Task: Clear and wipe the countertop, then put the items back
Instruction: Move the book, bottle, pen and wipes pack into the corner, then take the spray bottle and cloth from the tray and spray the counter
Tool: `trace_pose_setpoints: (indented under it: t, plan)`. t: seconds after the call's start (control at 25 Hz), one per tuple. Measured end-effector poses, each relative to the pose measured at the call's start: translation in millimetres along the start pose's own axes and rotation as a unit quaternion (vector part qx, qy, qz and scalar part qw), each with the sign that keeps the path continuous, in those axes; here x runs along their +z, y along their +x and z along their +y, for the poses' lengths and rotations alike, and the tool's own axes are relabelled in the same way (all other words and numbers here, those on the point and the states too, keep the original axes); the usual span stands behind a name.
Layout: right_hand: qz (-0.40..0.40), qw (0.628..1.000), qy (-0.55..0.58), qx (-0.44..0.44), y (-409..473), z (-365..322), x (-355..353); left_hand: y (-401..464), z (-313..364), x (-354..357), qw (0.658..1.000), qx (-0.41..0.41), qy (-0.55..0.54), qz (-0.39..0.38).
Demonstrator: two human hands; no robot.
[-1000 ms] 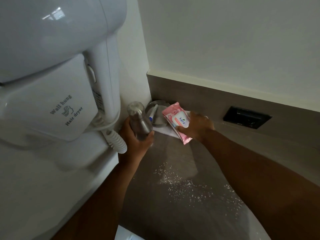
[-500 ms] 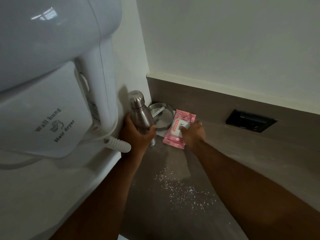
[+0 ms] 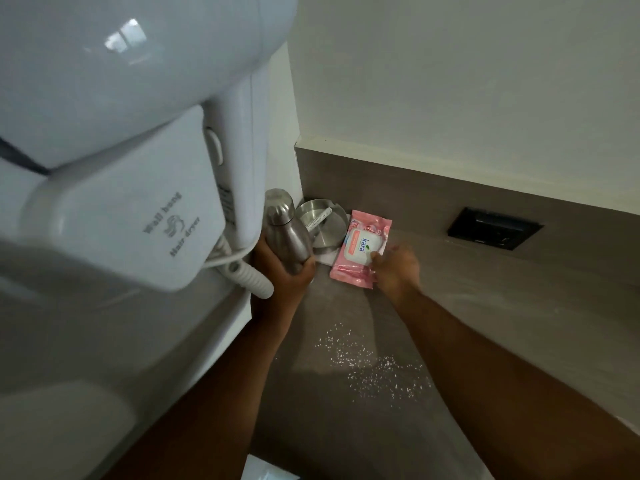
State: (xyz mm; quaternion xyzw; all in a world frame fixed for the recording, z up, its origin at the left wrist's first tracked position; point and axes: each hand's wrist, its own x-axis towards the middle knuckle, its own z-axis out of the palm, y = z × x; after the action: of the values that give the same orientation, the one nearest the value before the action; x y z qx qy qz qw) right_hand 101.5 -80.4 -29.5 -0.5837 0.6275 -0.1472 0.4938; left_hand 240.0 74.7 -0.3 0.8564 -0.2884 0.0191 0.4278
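Observation:
A steel bottle (image 3: 289,233) stands upright in the back left corner of the brown countertop (image 3: 346,410), and my left hand (image 3: 282,271) is wrapped around its lower body. Right of it lies a pink wet-wipe pack (image 3: 360,249), flat on the counter. My right hand (image 3: 396,268) rests on the pack's right edge, fingertips on its white lid. Behind the bottle sits a round steel dish (image 3: 327,225) holding a small white tube (image 3: 320,221). White crumbs (image 3: 363,365) are scattered mid-counter.
A white wall-hung hair dryer (image 3: 121,150) with a coiled cord (image 3: 249,277) fills the left side, close above my left hand. A black wall socket (image 3: 493,228) sits in the backsplash at right. A white cloth edge shows under the dish.
The bottle went from tilted and lifted to standing in the corner. The pink pack came down from my raised right hand to lie flat on the counter beside the dish.

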Motion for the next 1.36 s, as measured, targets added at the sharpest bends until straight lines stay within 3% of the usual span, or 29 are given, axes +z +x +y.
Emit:
trace_pose_setpoints:
  t: [0.28, 0.36, 0.48, 0.56, 0.64, 0.72, 0.88, 1.0, 1.16, 1.24, 1.36]
  plan:
    - [0.003, 0.996, -0.032, -0.082, -48, 5, -31, -8, 1, -4, 0.998, -0.035, 0.056, -0.015]
    - [0.005, 0.995, -0.021, -0.094, -64, 9, -40, -26, -2, -8, 0.999, -0.039, 0.013, -0.017]
    - [0.004, 0.993, -0.044, -0.113, -90, 37, -56, -69, -1, -8, 0.985, -0.151, -0.06, -0.057]
    - [0.006, 0.99, -0.071, -0.119, -106, 59, -76, -100, 10, 7, 0.974, -0.176, -0.087, -0.114]
    - [0.033, 0.989, -0.087, -0.113, -114, 84, -109, -129, 40, 34, 0.971, -0.103, -0.098, -0.192]
    - [0.064, 0.988, -0.089, -0.105, -119, 106, -153, -150, 88, 64, 0.958, 0.021, -0.048, -0.282]
    - [0.186, 0.977, -0.071, -0.078, -127, 156, -272, -183, 200, 131, 0.861, 0.237, 0.075, -0.443]
    - [0.279, 0.956, -0.051, -0.072, -138, 201, -364, -215, 259, 198, 0.811, 0.331, 0.131, -0.465]
    - [0.398, 0.916, -0.013, -0.052, -132, 260, -471, -267, 302, 279, 0.78, 0.372, 0.175, -0.472]
    - [0.422, 0.906, 0.007, -0.04, -119, 280, -520, -289, 308, 307, 0.769, 0.384, 0.208, -0.466]
    - [0.4, 0.915, 0.01, -0.046, -90, 283, -572, -301, 303, 322, 0.782, 0.391, 0.244, -0.42]
